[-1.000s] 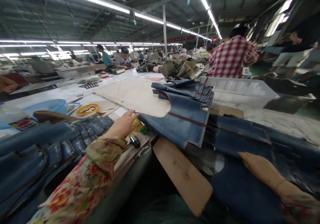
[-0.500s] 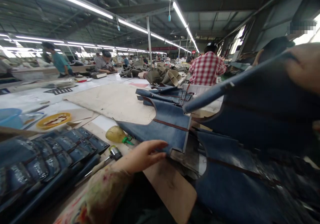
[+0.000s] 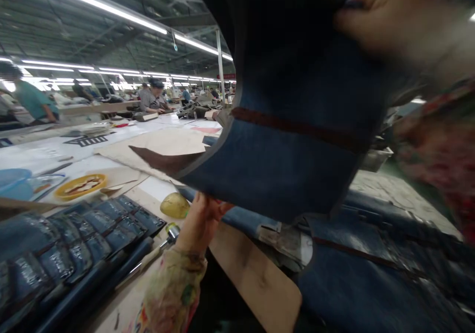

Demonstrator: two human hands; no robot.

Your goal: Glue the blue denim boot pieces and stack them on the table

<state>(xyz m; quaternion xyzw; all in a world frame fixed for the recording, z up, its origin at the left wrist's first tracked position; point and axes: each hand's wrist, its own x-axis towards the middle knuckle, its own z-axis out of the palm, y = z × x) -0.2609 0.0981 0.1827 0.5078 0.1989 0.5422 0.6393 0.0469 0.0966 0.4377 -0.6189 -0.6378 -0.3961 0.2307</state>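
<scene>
A large blue cut piece (image 3: pixel 293 125) with a dark red seam strip hangs close in front of the camera. My right hand (image 3: pixel 386 19), blurred at the top right, is closed on its upper edge. My left hand (image 3: pixel 200 221) reaches up under the piece's lower left edge and grips it there; the fingertips are hidden behind the material. Under the raised piece, more blue pieces (image 3: pixel 371 278) lie overlapped on the bench at the right. A brown cardboard board (image 3: pixel 256 278) lies below my left hand.
Rows of glossy dark blue pieces (image 3: pixel 74 244) lie at the left. A yellow squeeze bottle (image 3: pixel 174 205), a small hammer (image 3: pixel 163 241), a yellow dish (image 3: pixel 79 185) and a blue basin (image 3: pixel 13 182) sit on the long table (image 3: pixel 111 140). Other people work at tables far behind.
My right hand has lifted the blue piece from the pile up and across to the left, in front of the camera. My left hand left the bottle and took the piece's lower edge.
</scene>
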